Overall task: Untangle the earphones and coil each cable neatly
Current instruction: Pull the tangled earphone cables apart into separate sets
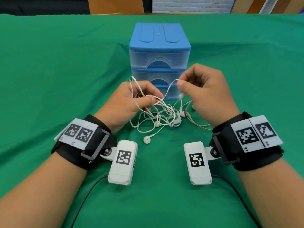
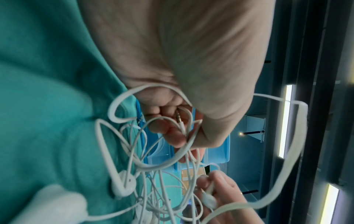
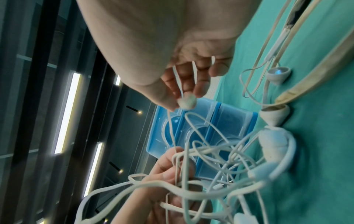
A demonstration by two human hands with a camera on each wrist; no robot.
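A tangle of white earphone cables (image 1: 162, 115) lies on the green cloth between my hands, with several earbuds in it; one earbud (image 1: 146, 139) lies loose at the front. My left hand (image 1: 131, 100) grips a bunch of cable loops, a metal jack plug (image 2: 179, 117) among them. My right hand (image 1: 199, 87) is raised a little higher and pinches one cable between thumb and forefinger, an earbud (image 3: 187, 101) hanging just under the fingertips. That cable runs taut down to the left hand. A beige cable (image 3: 314, 63) lies on the cloth under my right hand.
A small blue drawer unit (image 1: 159, 51) with three clear drawers stands just behind my hands, close to the tangle. The table is covered by a green cloth (image 1: 57, 71). Wrist camera leads (image 1: 85, 198) trail toward the near edge.
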